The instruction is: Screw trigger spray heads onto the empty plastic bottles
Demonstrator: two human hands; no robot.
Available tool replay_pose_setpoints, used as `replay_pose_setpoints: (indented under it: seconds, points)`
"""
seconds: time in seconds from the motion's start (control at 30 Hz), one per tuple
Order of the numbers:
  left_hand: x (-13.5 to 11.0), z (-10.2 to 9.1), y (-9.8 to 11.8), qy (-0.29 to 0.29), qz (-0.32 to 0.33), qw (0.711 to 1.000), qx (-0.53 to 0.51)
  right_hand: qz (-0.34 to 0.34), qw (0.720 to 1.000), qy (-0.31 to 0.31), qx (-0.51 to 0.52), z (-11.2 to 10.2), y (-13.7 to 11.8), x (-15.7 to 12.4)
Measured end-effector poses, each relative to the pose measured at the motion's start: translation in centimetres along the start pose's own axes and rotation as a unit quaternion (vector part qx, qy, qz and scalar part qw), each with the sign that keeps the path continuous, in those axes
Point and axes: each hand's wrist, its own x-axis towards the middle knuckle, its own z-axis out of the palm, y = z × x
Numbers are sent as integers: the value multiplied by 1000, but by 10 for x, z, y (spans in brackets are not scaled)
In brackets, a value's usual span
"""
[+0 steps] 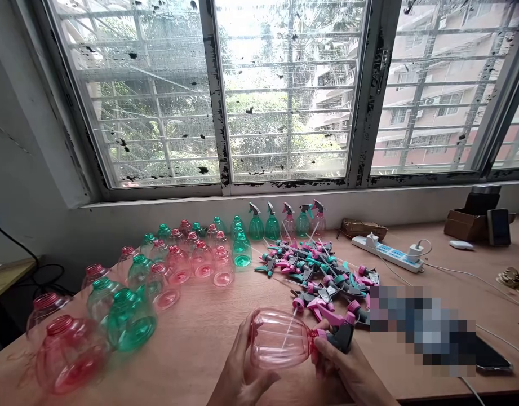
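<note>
A clear pink spray bottle [276, 344] lies sideways between my hands above the table. My left hand [241, 366] cups its base end, with the thumb below and the fingers behind. At the neck, my right hand [347, 366] grips the pink collar of a grey-and-pink trigger spray head [342, 334]. Its thin straw runs inside the bottle. Just beyond lies a heap of loose trigger spray heads [322, 270] in pink, teal and grey. To the left stand several open-necked bottles, among them a green bottle [131, 321] and a pink bottle [69, 355].
Several bottles with spray heads fitted, including a green one [256, 225], stand by the wall. A white power strip [388, 254] with plugs and cables lies at right. Farther right are a cardboard box [466, 224] and a dark phone [493, 355]. Windows [284, 96] rise behind.
</note>
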Motion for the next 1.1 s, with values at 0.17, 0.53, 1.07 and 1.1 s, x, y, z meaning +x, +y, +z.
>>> replay_pose_setpoints:
  seconds: [0.17, 0.53, 1.07, 1.1]
  points:
    - [2, 1, -3, 7, 18, 999, 50, 31, 999, 2, 20, 0, -2, 2]
    - [-3, -1, -17, 13, 13, 998, 61, 17, 1000, 9, 11, -1, 0, 3]
    - [-4, -2, -14, 13, 2, 997, 80, -7, 1000, 6, -17, -2, 1, 1]
    - [-4, -1, -13, 11, -6, 998, 64, -7, 1000, 6, -15, -2, 2, 1]
